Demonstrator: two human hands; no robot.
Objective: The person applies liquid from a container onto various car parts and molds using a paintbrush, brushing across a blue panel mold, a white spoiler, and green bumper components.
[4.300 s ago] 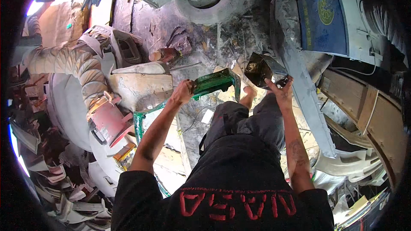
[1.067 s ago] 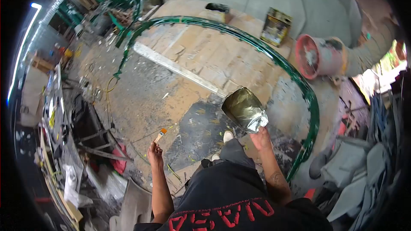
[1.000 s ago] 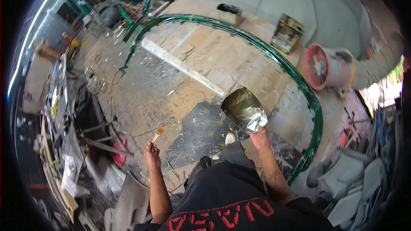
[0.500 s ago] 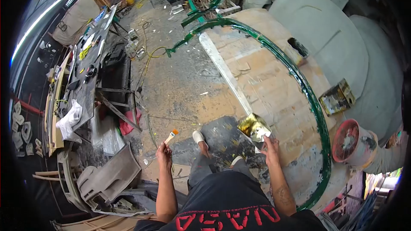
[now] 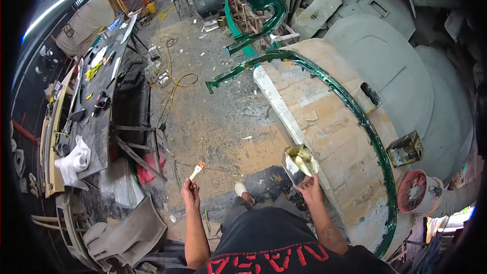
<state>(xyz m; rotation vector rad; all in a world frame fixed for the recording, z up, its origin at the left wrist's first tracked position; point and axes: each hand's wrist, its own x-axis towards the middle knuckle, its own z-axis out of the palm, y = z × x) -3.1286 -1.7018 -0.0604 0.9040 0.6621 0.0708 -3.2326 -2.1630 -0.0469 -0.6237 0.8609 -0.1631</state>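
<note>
My left hand (image 5: pixel 190 194) is closed round the handle of a paintbrush (image 5: pixel 196 171), whose orange-tipped bristles point up and away from me. In my right hand (image 5: pixel 310 191) I grip the near side of an open metal can (image 5: pixel 299 162) with a shiny gold inside. The can is tilted, and its contents cannot be made out. It is held by the near edge of the worktable (image 5: pixel 324 137). On that table lies a long, curved, glossy green moulding (image 5: pixel 373 139), apart from both hands.
Another open can (image 5: pixel 406 149) and a cut-open container (image 5: pixel 370 95) stand beyond the green curve. A red-rimmed fan (image 5: pixel 413 193) is at right. On the left runs a long dark bench (image 5: pixel 104 122) with tools. A yellow cord (image 5: pixel 177 83) lies on the floor.
My view has shifted, so the table and green moulding sit lower in the picture. The can has tipped and turned in my right hand. The brush stays in my left hand.
</note>
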